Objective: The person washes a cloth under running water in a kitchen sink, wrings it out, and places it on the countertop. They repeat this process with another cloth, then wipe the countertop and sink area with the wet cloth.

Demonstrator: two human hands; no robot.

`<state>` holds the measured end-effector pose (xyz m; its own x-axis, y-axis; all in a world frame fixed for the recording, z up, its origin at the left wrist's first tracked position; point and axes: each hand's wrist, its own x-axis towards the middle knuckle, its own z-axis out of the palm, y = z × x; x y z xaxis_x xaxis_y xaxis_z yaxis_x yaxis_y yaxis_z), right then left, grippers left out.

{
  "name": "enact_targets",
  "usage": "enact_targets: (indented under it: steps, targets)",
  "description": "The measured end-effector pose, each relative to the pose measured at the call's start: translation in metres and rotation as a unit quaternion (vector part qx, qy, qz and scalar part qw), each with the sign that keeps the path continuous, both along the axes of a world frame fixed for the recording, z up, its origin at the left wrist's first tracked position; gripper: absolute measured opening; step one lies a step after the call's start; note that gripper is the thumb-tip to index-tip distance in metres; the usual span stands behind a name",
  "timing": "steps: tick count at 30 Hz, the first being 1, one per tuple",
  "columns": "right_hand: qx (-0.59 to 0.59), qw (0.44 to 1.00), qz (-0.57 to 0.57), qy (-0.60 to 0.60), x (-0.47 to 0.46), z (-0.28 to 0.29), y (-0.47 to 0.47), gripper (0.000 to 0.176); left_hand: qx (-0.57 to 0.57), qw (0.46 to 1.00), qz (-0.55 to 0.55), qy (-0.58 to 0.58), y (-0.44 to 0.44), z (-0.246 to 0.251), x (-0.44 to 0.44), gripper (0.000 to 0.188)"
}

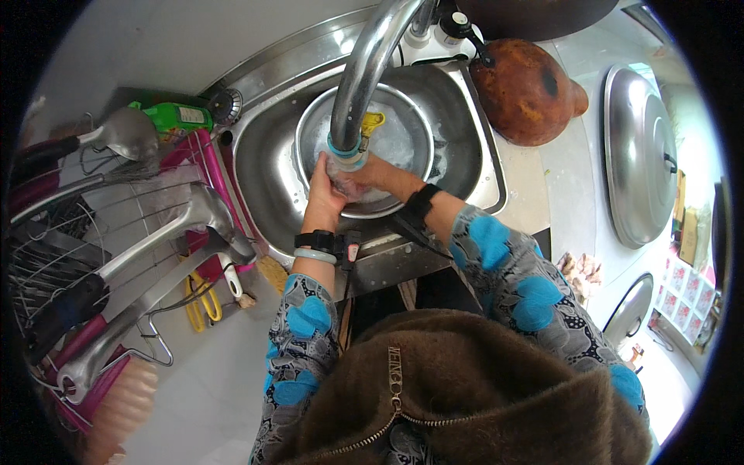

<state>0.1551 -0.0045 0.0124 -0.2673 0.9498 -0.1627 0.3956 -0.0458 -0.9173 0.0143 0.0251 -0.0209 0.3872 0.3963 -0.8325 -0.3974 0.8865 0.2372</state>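
Observation:
Both hands are together beneath the end of a curved metal faucet [372, 64], over a round metal basin [430, 136] standing in the stainless steel sink [261, 157]. My left hand [325, 192] grips the left side of a clear, glass-like object [347, 187]. On its other side, my right hand [381, 174] holds it too, partly hidden by the faucet's tip. Fingers and faucet cover most of the object, so its exact kind cannot be told. Whitish, sudsy water [401, 139] lies in the basin. A yellow piece [373, 122] shows beside the faucet tip.
Left of the sink, a wire rack [157, 343] carries metal ladles [131, 133] and other utensils. A green bottle [180, 116] lies behind it. On the right are a brown gourd-shaped vessel [517, 99] and a large metal lid [636, 157]. A pump bottle [456, 26] stands behind the sink.

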Motion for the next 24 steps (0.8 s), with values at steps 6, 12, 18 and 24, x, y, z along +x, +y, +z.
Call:
enact_targets:
  steps: [6,12,18,24]
  targets:
    - [-0.085,0.992,-0.094,-0.005,-0.048,0.071,-0.014,0.041,0.150,0.987,-0.044,-0.035,-0.015,0.008,-0.011,0.045]
    - [0.005,0.959,-0.281,-0.021,-0.036,0.002,0.002,0.038,0.095,0.994,-0.033,0.048,-0.014,0.003,0.011,0.037]
    - [-0.111,0.935,-0.285,-0.178,0.028,-0.011,0.033,0.041,0.178,0.978,0.054,0.098,-0.016,0.035,0.019,0.028]
    - [-0.135,0.932,-0.147,-0.304,0.037,0.006,0.013,0.047,0.351,0.862,-0.032,0.364,0.005,0.045,-0.022,0.027]
